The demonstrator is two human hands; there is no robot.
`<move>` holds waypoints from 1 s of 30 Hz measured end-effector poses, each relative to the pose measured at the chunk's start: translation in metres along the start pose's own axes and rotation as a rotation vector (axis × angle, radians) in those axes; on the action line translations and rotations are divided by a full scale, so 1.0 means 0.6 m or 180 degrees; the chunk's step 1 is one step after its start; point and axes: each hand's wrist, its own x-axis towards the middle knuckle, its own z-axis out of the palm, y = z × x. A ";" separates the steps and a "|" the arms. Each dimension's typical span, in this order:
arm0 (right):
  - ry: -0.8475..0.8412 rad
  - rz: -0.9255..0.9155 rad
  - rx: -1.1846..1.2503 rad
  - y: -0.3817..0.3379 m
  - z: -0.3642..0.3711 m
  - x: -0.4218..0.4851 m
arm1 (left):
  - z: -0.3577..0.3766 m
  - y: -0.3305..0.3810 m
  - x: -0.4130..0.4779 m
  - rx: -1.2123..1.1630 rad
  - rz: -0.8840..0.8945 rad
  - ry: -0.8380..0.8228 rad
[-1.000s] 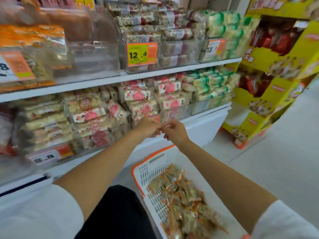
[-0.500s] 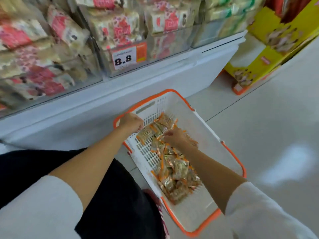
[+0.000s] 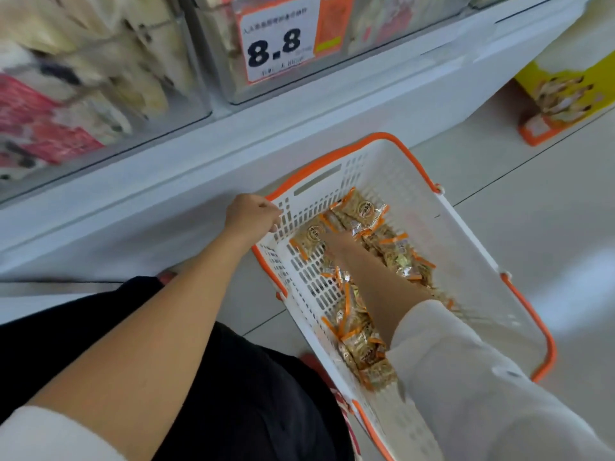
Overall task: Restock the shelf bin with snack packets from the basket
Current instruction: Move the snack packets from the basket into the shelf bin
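Note:
A white basket with an orange rim stands on the floor below the shelf. Several tan snack packets with orange ends lie in a loose pile inside it. My left hand grips the basket's near-left rim with curled fingers. My right hand reaches down into the pile beside one packet; its fingers are hidden under the back of the hand. A clear shelf bin carrying an 8.8 price tag sits above, blurred.
Another clear bin of pink and cream packs is at the upper left. The white shelf base runs just behind the basket. A yellow display box stands at the right. Pale floor tiles lie right of the basket.
Both hands dropped from the shelf bin to the basket. My left hand took the rim and my right hand went deeper into the packets. The view tilted down and closer.

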 end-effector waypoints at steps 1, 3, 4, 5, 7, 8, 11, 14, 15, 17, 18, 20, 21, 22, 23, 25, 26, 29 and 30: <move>-0.0016 0.0083 0.0178 0.002 0.012 0.012 | 0.001 -0.001 0.002 -0.0016 0.0014 0.0004; 0.0066 0.0170 0.0324 0.003 0.036 0.029 | 0.003 -0.001 0.004 -0.0067 0.0008 0.0013; 0.0127 0.0215 0.0382 0.001 0.048 0.028 | 0.004 0.000 0.005 -0.0094 -0.0001 0.0003; 0.0192 0.0212 0.0466 0.000 0.056 0.033 | 0.004 0.001 0.006 -0.0101 -0.0004 -0.0006; 0.0289 0.0020 0.0596 -0.006 0.068 0.026 | 0.004 0.002 0.007 -0.0086 -0.0009 -0.0018; 0.0292 -0.0030 0.0686 -0.009 0.068 0.022 | 0.003 0.002 0.005 -0.0085 -0.0015 -0.0006; 0.0206 -0.0126 0.0959 -0.020 0.048 0.000 | 0.003 0.005 -0.002 -0.0136 -0.0028 0.0024; 0.0204 -0.0315 0.0968 -0.037 0.005 -0.047 | 0.004 0.017 -0.024 -0.0247 -0.0006 0.0001; 0.0222 -0.0431 0.0967 -0.043 -0.012 -0.065 | 0.005 0.025 -0.033 -0.0341 0.0014 -0.0004; 0.0176 -0.0680 0.0923 -0.060 -0.046 -0.111 | 0.004 0.045 -0.053 -0.0485 0.0088 -0.0013; 0.0123 -0.0820 0.0919 -0.071 -0.061 -0.139 | 0.001 0.058 -0.065 -0.0476 0.0163 -0.0033; -0.0048 -0.1102 0.0954 -0.097 -0.085 -0.197 | -0.011 0.091 -0.089 -0.0428 0.0331 -0.0084; -0.0198 -0.1249 0.0980 -0.112 -0.095 -0.232 | -0.020 0.110 -0.100 -0.0404 0.0419 -0.0078; -0.0363 -0.1411 0.0924 -0.128 -0.103 -0.266 | -0.031 0.131 -0.114 -0.0340 0.0509 -0.0053; -0.0551 -0.1589 0.0879 -0.144 -0.108 -0.300 | -0.043 0.151 -0.129 -0.0258 0.0606 -0.0026; -0.0752 -0.1897 0.0738 -0.179 -0.111 -0.367 | -0.070 0.192 -0.163 -0.0274 0.0784 -0.0033; -0.0796 -0.2019 0.0674 -0.196 -0.111 -0.399 | -0.086 0.212 -0.179 -0.0321 0.0860 -0.0032; -0.0927 -0.2403 0.0641 -0.248 -0.110 -0.495 | -0.138 0.261 -0.216 -0.0403 0.1155 0.0242; -0.0979 -0.2498 0.0633 -0.263 -0.111 -0.523 | -0.158 0.275 -0.227 -0.0446 0.1257 0.0405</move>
